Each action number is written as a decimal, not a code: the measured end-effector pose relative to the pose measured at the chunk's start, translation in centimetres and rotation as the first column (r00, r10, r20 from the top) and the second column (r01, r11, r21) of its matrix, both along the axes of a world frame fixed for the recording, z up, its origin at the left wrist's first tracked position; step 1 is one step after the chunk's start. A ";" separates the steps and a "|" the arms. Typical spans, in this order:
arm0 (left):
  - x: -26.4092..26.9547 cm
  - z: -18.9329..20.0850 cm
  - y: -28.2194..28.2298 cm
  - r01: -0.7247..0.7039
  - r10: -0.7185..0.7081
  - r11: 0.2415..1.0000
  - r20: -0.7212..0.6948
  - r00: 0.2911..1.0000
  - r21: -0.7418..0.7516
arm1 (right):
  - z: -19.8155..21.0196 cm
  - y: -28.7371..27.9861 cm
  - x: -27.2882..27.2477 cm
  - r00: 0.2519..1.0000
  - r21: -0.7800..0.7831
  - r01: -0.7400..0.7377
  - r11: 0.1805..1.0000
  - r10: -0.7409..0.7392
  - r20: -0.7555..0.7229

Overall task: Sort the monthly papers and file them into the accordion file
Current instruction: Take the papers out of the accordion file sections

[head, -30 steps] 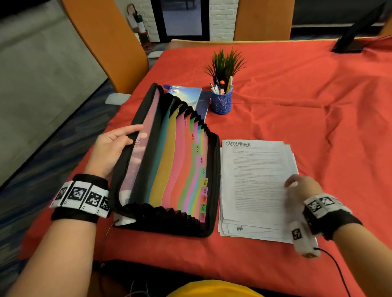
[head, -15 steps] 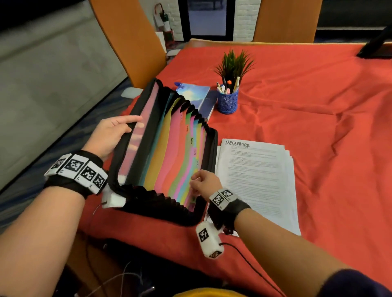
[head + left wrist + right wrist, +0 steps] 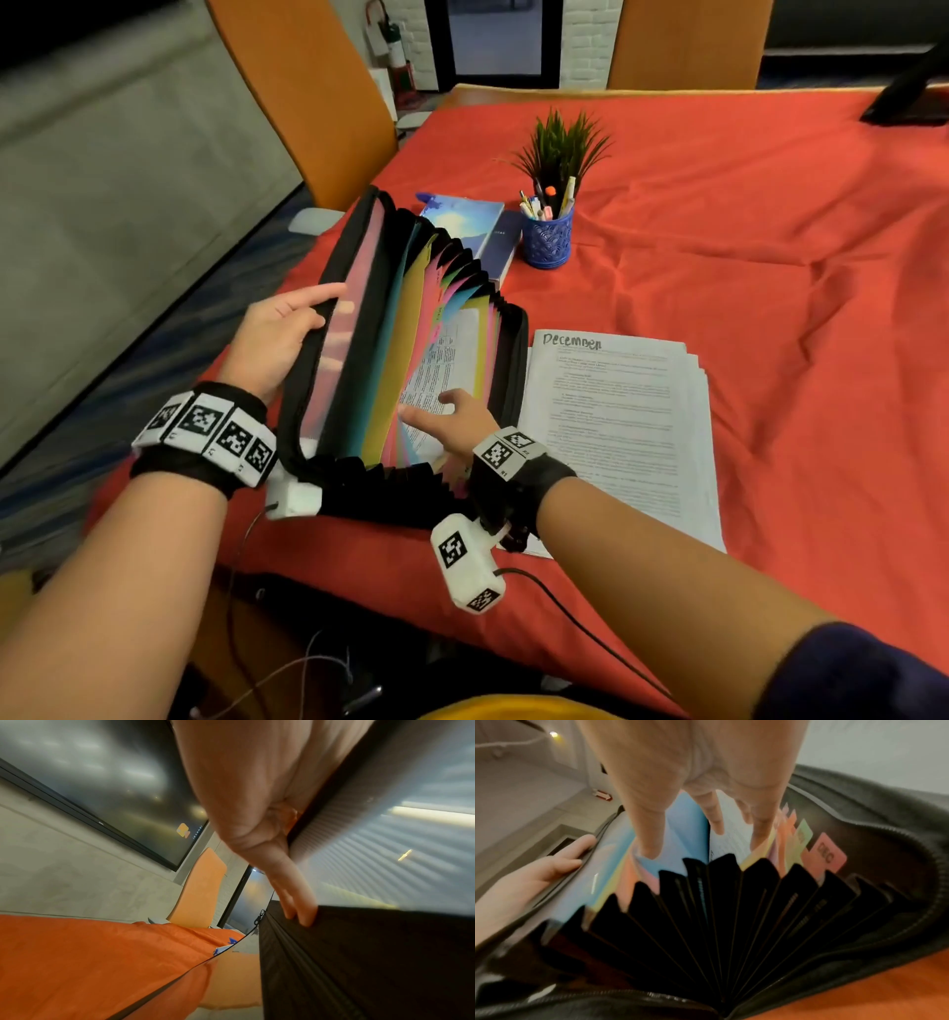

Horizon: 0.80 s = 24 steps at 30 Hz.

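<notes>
Right hand (image 3: 452, 416) moved off the December stack (image 3: 616, 411) into the accordion file (image 3: 411, 360) just left of it, fingers spread, parting dividers around a filed sheet. Left hand (image 3: 277, 339) grips the file's cover, so December's pocket probably gets hunted next.

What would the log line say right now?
left hand: holds accordion file cover | right hand: spreading dividers | December stack: on table

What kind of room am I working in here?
Probably an office meeting room: a big wall screen, orange chairs around a large cloth-covered table, and a pen cup.
</notes>
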State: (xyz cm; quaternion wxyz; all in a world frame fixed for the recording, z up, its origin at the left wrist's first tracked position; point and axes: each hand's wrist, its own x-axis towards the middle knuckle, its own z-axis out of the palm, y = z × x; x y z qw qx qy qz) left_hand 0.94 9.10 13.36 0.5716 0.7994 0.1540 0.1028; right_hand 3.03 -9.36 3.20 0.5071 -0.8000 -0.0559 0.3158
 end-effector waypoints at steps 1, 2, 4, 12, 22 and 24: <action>-0.1 0.0 0.3 -0.001 0.001 1.000 0.007 1.000 0.007 | -0.1 0.1 0.2 0.999 0.005 0.004 1.000 -0.004 -0.048; -0.2 0.0 0.6 -0.001 0.001 1.000 0.017 1.000 0.004 | 0.0 0.3 0.3 0.996 -0.001 0.006 1.000 -0.006 -0.085; -0.4 0.1 0.8 -0.004 0.005 0.999 0.025 1.000 -0.052 | -0.4 0.8 0.7 0.993 -0.023 0.008 1.000 -0.011 -0.122; -0.8 0.0 1.6 0.032 -0.027 0.996 0.063 0.998 -0.078 | -0.7 1.1 1.7 0.973 0.006 0.126 0.992 -0.122 -0.197; 0.1 0.0 3.5 0.098 -0.091 0.979 0.050 0.995 -0.180 | -1.1 2.3 2.1 0.957 0.019 0.191 0.981 -0.182 -0.226; 0.3 0.0 3.7 0.115 -0.107 0.976 0.056 0.993 -0.185 | -1.6 2.3 2.5 0.975 -0.053 0.148 0.988 -0.154 -0.161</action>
